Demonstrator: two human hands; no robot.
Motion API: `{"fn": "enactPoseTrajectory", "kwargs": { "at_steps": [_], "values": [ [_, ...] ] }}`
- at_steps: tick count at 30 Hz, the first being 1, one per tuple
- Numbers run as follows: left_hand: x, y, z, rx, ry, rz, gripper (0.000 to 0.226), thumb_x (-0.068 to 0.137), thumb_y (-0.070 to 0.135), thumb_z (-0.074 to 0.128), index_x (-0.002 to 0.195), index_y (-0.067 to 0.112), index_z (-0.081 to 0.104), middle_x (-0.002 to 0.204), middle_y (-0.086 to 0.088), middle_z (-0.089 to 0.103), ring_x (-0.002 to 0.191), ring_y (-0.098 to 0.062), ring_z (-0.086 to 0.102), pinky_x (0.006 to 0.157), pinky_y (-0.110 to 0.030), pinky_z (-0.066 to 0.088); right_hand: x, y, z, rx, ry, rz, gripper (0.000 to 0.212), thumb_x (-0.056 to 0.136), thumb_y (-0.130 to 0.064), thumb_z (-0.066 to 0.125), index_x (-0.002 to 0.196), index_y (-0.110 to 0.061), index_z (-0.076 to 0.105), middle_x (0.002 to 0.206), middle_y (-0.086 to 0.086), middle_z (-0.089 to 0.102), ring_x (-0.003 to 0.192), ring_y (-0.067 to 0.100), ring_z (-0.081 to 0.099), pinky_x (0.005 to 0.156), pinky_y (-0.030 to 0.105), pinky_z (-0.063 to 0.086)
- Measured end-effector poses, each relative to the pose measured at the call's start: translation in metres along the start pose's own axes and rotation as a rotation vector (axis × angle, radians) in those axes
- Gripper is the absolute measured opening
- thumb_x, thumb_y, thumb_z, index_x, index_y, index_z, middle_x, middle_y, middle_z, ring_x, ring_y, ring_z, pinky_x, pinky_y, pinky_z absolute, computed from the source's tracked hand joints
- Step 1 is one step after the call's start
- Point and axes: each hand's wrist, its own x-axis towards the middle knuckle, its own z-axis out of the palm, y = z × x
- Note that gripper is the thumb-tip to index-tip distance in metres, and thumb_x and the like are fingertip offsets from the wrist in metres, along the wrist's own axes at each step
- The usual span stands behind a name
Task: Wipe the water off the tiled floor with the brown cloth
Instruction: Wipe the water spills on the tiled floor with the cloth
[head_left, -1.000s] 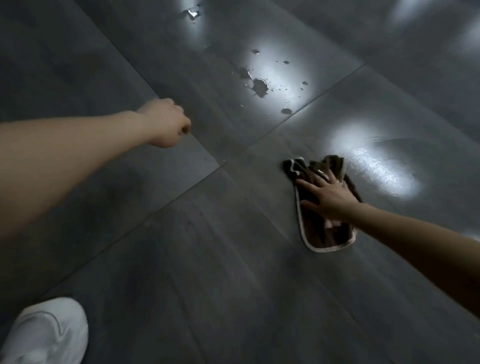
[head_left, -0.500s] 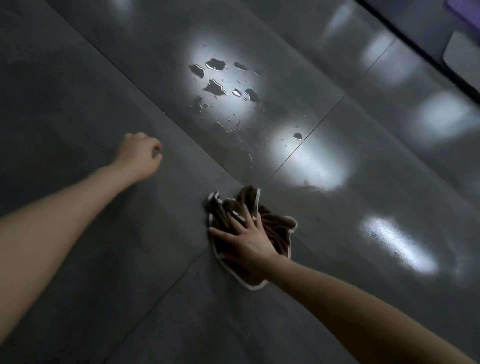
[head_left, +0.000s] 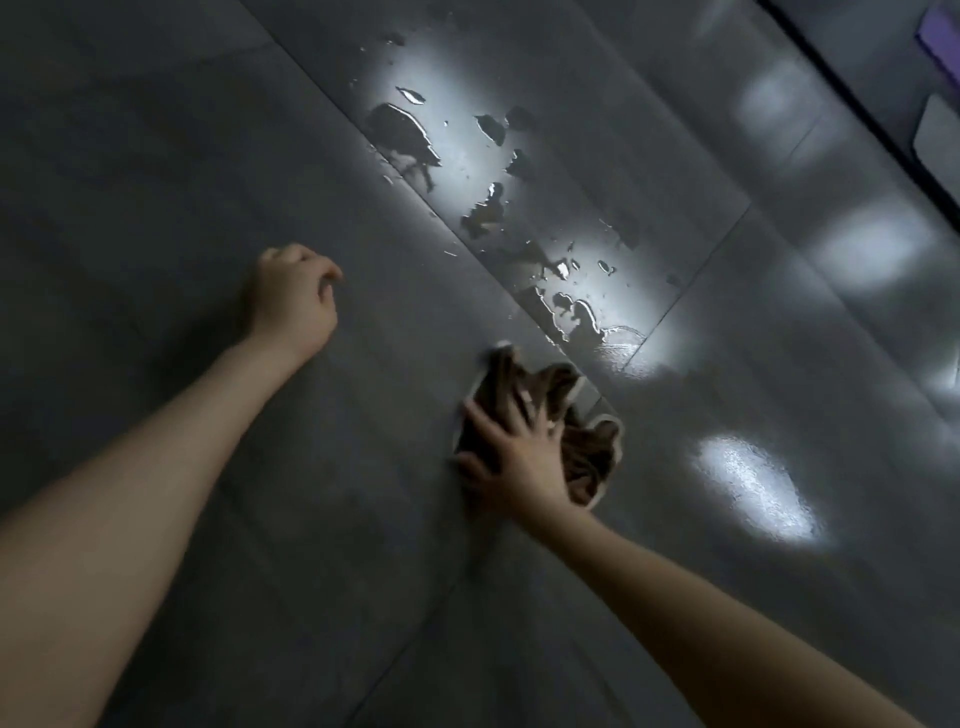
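Water (head_left: 405, 137) lies in dark puddles and small drops on the glossy grey floor (head_left: 182, 156), strung along a grout line that runs from the top centre of the view down toward the middle, with the nearest pool just beyond the cloth (head_left: 587, 457). That cloth, brown with a pale edge, sits bunched and crumpled on the floor right at the crossing of two grout lines, its far tip close to the lowest puddle but whether it touches the water cannot be told. The right hand (head_left: 514, 457) presses flat on the cloth, fingers (head_left: 480, 421) spread wide apart and palm down, covering its near left part; it pins the fabric rather than clasping it. The left hand (head_left: 293, 301) hangs over a dry tile to the left of the water, curled into a loose fist with nothing seen in it, well apart from the cloth. Both forearms are bare and reach in from the lower edge. Bright patches of reflected light show on the tiles, one over the puddles and another on the floor to the right of the cloth. A dark strip crosses the top right corner, with something purple (head_left: 943, 36) beyond it, too cut off to identify.
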Motion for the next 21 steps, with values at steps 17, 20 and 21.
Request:
{"fn": "enactPoseTrajectory", "kwargs": {
  "at_steps": [17,20,21],
  "values": [
    [-0.046,-0.087,-0.068,0.026,0.159,-0.281,0.03,0.081,-0.003,0.048,0.102,0.005,0.068,0.111,-0.021,0.063,0.103,-0.041,0.056,0.092,-0.043,0.043,0.018,-0.063,0.003,-0.101,0.008,-0.143,0.072,0.077,-0.077,0.028,0.142,-0.046,0.026,0.15,0.015,0.034,0.138,0.049,0.018,0.108,0.069,0.008],
    [-0.064,-0.093,-0.064,-0.019,0.19,-0.335,0.033,0.079,-0.006,0.047,0.103,0.004,0.069,0.113,-0.021,0.064,0.105,-0.041,0.057,0.094,-0.04,0.042,0.047,-0.134,0.005,-0.127,-0.051,-0.403,0.069,0.078,-0.077,0.031,0.141,-0.051,0.021,0.152,0.013,0.03,0.141,0.047,0.006,0.108,0.071,0.004],
    [-0.069,-0.094,-0.061,-0.023,0.173,-0.352,0.035,0.08,-0.005,0.047,0.106,0.005,0.068,0.119,-0.02,0.062,0.11,-0.04,0.055,0.097,-0.04,0.04,0.069,-0.155,0.002,-0.127,-0.055,-0.438,0.069,0.078,-0.076,0.032,0.141,-0.051,0.021,0.153,0.012,0.029,0.142,0.046,0.001,0.108,0.071,0.005]
  ]
}}
